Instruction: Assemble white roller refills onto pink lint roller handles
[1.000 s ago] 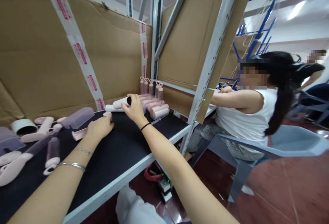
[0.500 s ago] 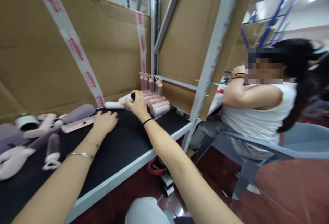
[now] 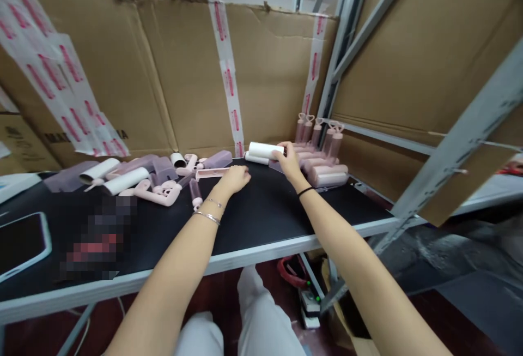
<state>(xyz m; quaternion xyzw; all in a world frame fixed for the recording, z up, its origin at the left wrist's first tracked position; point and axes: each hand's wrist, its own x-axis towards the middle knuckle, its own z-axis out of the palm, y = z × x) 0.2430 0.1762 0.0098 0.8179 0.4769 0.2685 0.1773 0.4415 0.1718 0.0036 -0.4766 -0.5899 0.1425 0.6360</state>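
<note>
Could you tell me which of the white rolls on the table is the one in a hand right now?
The white roll by the cardboard back wall, gripped at its end by the right hand; the other white rolls lie untouched far left.

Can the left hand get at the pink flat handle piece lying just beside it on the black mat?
Probably yes. The left hand rests on the black mat with its fingertips at the pink flat handle piece; nothing lies between them. The right hand is off to the side on a white roll.

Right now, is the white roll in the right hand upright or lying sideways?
Sideways: the white roll lies level above the black table, gripped at one end by the right hand.
</note>
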